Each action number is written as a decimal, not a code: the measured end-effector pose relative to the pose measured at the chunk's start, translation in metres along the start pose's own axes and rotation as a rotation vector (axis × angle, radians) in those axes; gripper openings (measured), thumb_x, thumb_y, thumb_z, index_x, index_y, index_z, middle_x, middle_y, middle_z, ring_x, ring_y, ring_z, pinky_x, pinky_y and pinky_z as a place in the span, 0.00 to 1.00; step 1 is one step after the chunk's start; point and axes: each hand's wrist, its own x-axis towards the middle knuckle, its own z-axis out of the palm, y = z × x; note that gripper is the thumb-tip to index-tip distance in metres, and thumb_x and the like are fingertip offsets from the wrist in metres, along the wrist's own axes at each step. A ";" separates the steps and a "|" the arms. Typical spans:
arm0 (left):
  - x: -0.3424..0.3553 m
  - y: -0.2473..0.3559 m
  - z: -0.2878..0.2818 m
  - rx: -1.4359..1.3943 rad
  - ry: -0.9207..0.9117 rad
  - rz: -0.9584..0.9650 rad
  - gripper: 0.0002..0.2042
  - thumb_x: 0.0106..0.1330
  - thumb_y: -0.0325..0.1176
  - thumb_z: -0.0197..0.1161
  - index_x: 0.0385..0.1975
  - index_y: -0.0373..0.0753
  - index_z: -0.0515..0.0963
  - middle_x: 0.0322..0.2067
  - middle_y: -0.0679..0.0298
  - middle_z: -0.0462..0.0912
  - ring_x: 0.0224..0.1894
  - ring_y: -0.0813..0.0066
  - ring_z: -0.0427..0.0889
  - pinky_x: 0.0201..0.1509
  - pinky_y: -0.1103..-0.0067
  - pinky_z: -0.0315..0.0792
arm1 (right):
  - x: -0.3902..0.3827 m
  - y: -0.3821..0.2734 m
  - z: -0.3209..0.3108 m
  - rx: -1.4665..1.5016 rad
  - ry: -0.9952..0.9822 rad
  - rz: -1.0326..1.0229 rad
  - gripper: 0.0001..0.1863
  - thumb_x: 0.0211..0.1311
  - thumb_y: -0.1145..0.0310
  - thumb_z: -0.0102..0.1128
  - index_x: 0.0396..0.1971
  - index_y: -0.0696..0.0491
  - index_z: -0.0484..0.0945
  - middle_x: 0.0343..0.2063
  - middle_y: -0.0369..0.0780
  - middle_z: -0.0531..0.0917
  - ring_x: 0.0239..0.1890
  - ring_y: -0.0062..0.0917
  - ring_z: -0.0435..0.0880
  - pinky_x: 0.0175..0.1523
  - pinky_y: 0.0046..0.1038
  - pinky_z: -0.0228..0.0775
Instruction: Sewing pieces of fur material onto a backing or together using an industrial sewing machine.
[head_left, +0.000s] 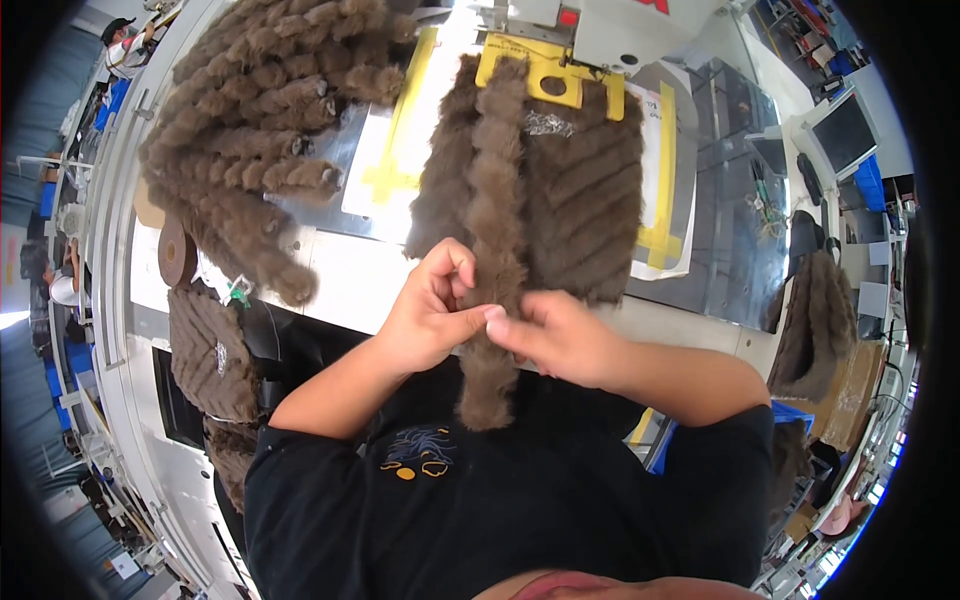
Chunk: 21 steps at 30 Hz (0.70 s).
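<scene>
A long, fluffy brown fur strip [497, 180] runs toward me down the left part of a wider brown fur panel [585, 220], its near end hanging over the table's front edge against my shirt. My left hand [430, 310] grips the strip from its left side, with thumb and fingers bent inward. From the other side my right hand [560, 335] pinches the same strip, and the two thumb tips meet on top of it. Under the fur the fingertips are partly hidden. At the panel's far edge lies a yellow machine plate [555, 88] with a round hole.
A white machine head [640, 40] stands over the far edge. Several fur strips [250, 120] are heaped on the left, near a brown roll [176, 252]. More fur [210, 350] hangs at the lower left, and a fur piece [820, 325] lies right. Two people work far left.
</scene>
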 end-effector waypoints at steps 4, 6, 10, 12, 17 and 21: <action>0.006 0.007 0.002 0.111 -0.107 -0.003 0.17 0.65 0.18 0.70 0.42 0.45 0.68 0.29 0.78 0.65 0.29 0.92 0.62 0.29 0.86 0.58 | -0.007 0.027 0.011 -0.139 -0.020 -0.046 0.29 0.67 0.48 0.69 0.22 0.61 0.78 0.18 0.35 0.79 0.23 0.17 0.74 0.27 0.29 0.68; 0.006 0.004 -0.002 0.164 -0.146 0.017 0.17 0.65 0.18 0.70 0.43 0.44 0.69 0.29 0.78 0.65 0.29 0.92 0.63 0.30 0.86 0.59 | -0.010 0.032 0.013 -0.072 0.000 -0.029 0.26 0.67 0.52 0.69 0.21 0.61 0.78 0.17 0.35 0.79 0.22 0.17 0.74 0.27 0.30 0.68; 0.008 0.014 0.007 0.129 -0.188 -0.091 0.19 0.65 0.17 0.69 0.46 0.43 0.67 0.30 0.77 0.68 0.29 0.91 0.65 0.30 0.87 0.59 | -0.015 0.030 0.008 0.046 0.055 0.001 0.19 0.67 0.60 0.65 0.22 0.62 0.79 0.15 0.36 0.78 0.22 0.17 0.76 0.28 0.31 0.69; 0.007 0.011 0.008 0.113 -0.174 -0.112 0.20 0.65 0.16 0.68 0.48 0.44 0.66 0.31 0.75 0.69 0.29 0.91 0.65 0.30 0.87 0.60 | -0.020 0.029 0.006 0.109 0.057 0.001 0.17 0.67 0.62 0.64 0.25 0.62 0.81 0.16 0.37 0.80 0.24 0.17 0.78 0.30 0.30 0.70; 0.005 0.006 0.009 0.217 -0.158 -0.094 0.22 0.61 0.17 0.71 0.49 0.44 0.68 0.35 0.73 0.69 0.33 0.90 0.65 0.33 0.86 0.62 | -0.039 0.014 0.004 -0.213 0.021 -0.009 0.21 0.69 0.57 0.63 0.28 0.64 0.82 0.19 0.45 0.83 0.25 0.28 0.82 0.35 0.35 0.74; 0.017 0.051 0.020 0.711 -0.202 -0.245 0.19 0.57 0.25 0.74 0.46 0.41 0.76 0.32 0.67 0.74 0.32 0.80 0.74 0.35 0.81 0.66 | -0.040 0.031 0.008 -0.133 0.045 -0.057 0.22 0.69 0.55 0.63 0.29 0.64 0.82 0.20 0.50 0.82 0.26 0.38 0.84 0.36 0.39 0.74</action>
